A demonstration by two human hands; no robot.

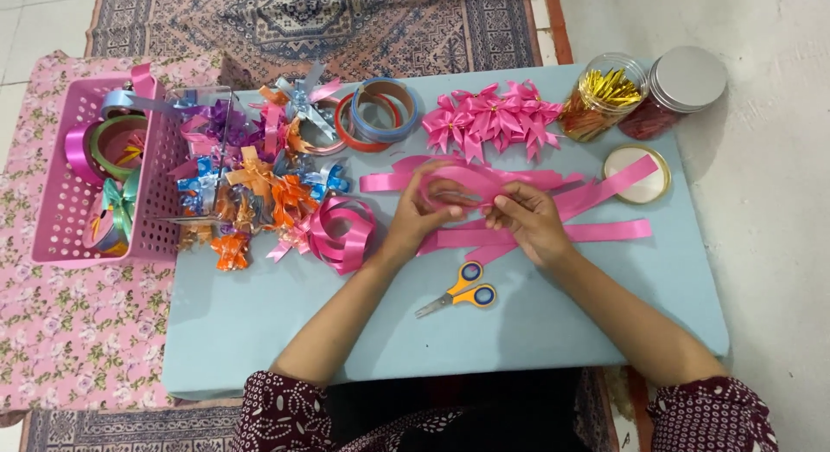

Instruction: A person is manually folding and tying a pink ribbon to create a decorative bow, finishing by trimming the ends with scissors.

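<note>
My left hand (pixel 421 217) and my right hand (pixel 529 218) both pinch a looped pink ribbon strip (pixel 471 185) over the middle of a light blue table (pixel 259 322). Several cut pink ribbon strips (pixel 605 231) lie under and to the right of my hands. A loose coil of pink ribbon (pixel 341 233) rests just left of my left hand. Yellow-handled scissors (pixel 462 292) lie shut on the table in front of my hands.
Finished pink bows (pixel 493 115) lie at the back. A pile of mixed coloured bows (pixel 251 184) and ribbon rolls (pixel 376 115) is at the left, beside a pink basket (pixel 164 201). Two jars (pixel 605 96) (pixel 679 89) and a lid (pixel 635 188) stand at the back right.
</note>
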